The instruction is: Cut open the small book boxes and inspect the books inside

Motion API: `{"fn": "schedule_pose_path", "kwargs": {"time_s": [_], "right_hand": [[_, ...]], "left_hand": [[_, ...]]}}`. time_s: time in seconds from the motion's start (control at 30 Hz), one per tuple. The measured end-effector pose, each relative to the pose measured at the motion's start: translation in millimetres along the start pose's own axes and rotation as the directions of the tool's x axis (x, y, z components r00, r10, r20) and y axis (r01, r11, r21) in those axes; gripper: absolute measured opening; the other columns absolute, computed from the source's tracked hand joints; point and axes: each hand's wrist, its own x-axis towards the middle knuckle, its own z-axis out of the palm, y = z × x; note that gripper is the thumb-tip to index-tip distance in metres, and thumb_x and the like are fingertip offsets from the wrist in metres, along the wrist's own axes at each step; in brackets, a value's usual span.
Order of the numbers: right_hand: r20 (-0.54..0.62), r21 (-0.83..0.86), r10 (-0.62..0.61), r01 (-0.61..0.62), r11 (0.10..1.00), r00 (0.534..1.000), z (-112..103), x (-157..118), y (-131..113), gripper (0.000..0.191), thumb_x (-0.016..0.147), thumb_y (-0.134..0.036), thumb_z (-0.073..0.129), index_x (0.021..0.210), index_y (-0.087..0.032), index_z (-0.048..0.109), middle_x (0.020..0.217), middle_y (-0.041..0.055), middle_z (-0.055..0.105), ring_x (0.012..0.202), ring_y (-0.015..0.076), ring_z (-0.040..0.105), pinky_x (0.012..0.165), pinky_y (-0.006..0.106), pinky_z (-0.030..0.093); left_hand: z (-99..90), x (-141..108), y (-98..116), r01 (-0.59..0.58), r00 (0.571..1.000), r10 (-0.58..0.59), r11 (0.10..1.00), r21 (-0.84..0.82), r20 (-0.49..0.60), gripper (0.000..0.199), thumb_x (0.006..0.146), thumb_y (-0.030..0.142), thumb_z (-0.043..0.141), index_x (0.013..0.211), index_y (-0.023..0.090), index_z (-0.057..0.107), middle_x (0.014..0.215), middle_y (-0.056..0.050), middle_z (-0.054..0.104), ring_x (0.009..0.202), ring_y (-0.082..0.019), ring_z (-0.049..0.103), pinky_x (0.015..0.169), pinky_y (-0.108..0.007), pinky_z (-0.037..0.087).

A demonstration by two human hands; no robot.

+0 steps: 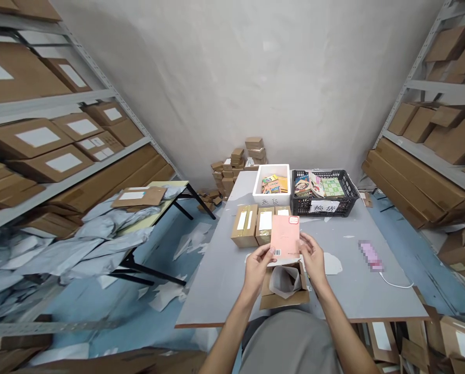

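a flat pink rectangular paper booklet [286, 236] is up between both hands, its long axis running away from the fingers, barcode [278, 252] corner by the left thumb. the left hand [256, 263] pinches its lower left edge, the right hand [313, 258] its lower right. just below the hands sits an open brown cardboard box [284, 300] with a pale grey liner [283, 287]. beyond the left hand are taped brown cardboard boxes [240, 240], partly hidden by the booklet; beyond the right, a black plastic lattice crate [348, 193].
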Motion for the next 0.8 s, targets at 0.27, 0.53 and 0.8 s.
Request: {"fn": "schedule_pose_path", "kwargs": {"time_s": [0.27, 0.53, 0.8], "right_hand": [[0.154, -0.037, 0.038, -0.033, 0.999, 0.987, 16.2, -20.6, -3.2, 0.063, 0.093, -0.071, 0.084, 0.134, -0.023, 0.086, 0.145, 0.0181, 0.082, 0.133, 0.0380, 0.080, 0.108, 0.052, 0.069], [0.077, 0.026, -0.026, 0.025, 0.999, 0.997, 24.6, -16.5, -8.8, 0.048, 0.101, -0.069, 0.076, 0.106, -0.021, 0.085, 0.098, 0.0080, 0.087, 0.087, 0.0248, 0.081, 0.080, 0.034, 0.067], [0.151, 0.108, 0.065, -0.081, 0.991, 0.986, -5.6, 0.4, -16.5, 0.054, 0.094, -0.074, 0.082, 0.106, -0.022, 0.083, 0.099, 0.0075, 0.087, 0.083, 0.0246, 0.079, 0.077, 0.034, 0.066]], "left_hand": [[13.6, -9.4, -4.7, -0.373, 0.904, 0.417, 0.878, 0.301, -0.097, 0.036, 0.100, 0.056, 0.084, 0.107, 0.021, 0.091, 0.097, -0.007, 0.083, 0.079, -0.018, 0.080, 0.071, -0.028, 0.069], [32.1, -23.8, -4.6, -0.744, 0.607, 0.751, 0.424, 0.516, 0.259, 0.026, 0.108, 0.023, 0.074, 0.131, 0.027, 0.086, 0.118, -0.009, 0.089, 0.106, -0.023, 0.086, 0.098, -0.037, 0.071], [6.6, 8.6, 13.2, -0.187, 0.975, 0.212, 0.939, 0.289, -0.059, 0.062, 0.096, 0.065, 0.084, 0.137, 0.019, 0.084, 0.136, -0.018, 0.083, 0.114, -0.031, 0.081, 0.096, -0.043, 0.067]]}}
